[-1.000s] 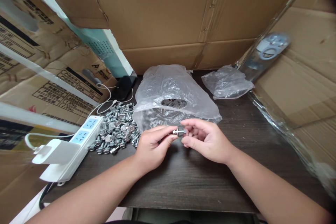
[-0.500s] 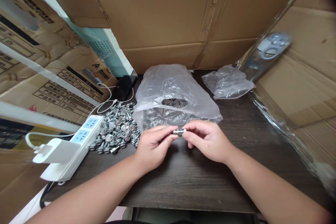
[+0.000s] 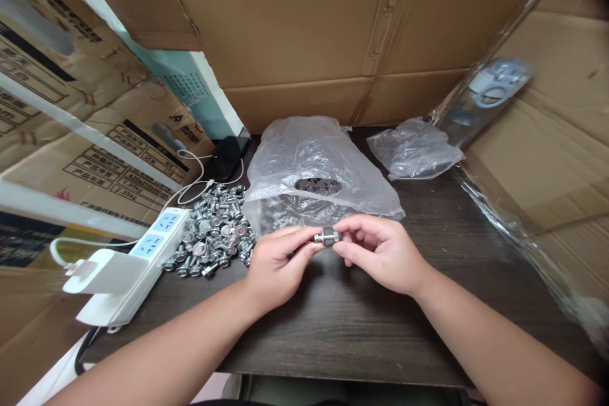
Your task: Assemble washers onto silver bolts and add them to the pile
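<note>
Short steel bolt (image 3: 327, 237) with a dark hex nut on its shank, pinched in the air between both hands, just above the dark wood table (image 3: 419, 304). Left hand (image 3: 278, 263) holds the bolt's shiny end between thumb and curled fingers. Right hand (image 3: 385, 254) clamps the nut end with its fingertips, so the hands are together, joined at the bolt, with the hands' fingers close to touching around it. Bolt is not resting on anything.

Left of the left hand: loose pile of silver flange bolts (image 3: 212, 231) on the table, its edge just beside the left knuckles. Further left of that, a white power strip (image 3: 152, 242) with a white charger (image 3: 107, 273) plugged in, near the pile. Ahead of both hands: large clear plastic bag (image 3: 316, 165), its near edge just behind the fingers, with more bolts visible inside. Ahead and right of the right hand: smaller crumpled plastic bag (image 3: 413, 151). Black phone (image 3: 227, 157) sits beyond the pile, with a white cable (image 3: 190, 181). Open room: bare table to the right of the right hand and below both hands, down to the table's front edge. Cardboard sheets (image 3: 304, 19) stand behind the table's far edge.
</note>
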The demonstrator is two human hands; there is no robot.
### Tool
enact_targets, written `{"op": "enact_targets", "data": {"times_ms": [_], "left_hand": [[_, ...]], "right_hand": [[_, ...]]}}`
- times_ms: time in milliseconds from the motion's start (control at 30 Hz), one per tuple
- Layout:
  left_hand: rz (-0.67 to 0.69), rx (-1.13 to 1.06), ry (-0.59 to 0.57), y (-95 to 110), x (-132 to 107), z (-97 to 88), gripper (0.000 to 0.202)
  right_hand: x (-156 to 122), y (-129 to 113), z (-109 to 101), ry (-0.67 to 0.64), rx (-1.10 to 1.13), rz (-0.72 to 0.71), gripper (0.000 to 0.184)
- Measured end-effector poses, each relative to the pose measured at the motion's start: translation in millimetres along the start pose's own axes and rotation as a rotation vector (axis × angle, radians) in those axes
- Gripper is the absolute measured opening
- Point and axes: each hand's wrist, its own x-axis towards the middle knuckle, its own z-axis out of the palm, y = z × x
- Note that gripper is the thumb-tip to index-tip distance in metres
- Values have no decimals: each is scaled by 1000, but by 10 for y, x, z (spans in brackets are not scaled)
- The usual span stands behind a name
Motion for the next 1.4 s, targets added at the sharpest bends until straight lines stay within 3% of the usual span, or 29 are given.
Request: {"op": "enact_targets", "data": {"times_ms": [167,367,633,867,1000,1400], "left_hand": [[16,-3,5,5,-1,0,18],[32,-3,9,6,-3,-12,18],[29,2,5,-7,-11,-7,17],[47,0,-2,-6,-5,-8,17],[55,1,-2,-7,-6,-6,18],[54,5,-2,7,4,-4,16]], "right_hand": [[6,4,-2,-17,-20,37,20],[1,-23,-18,-74,-130,-31,18],[-16,41,-11,-19,-16,-43,24],[4,18,-24,-1,-119,-98,14],[13,-24,-23,-41,-175,-99,18],[-31,2,-13,-51,9,-36,22]]}}
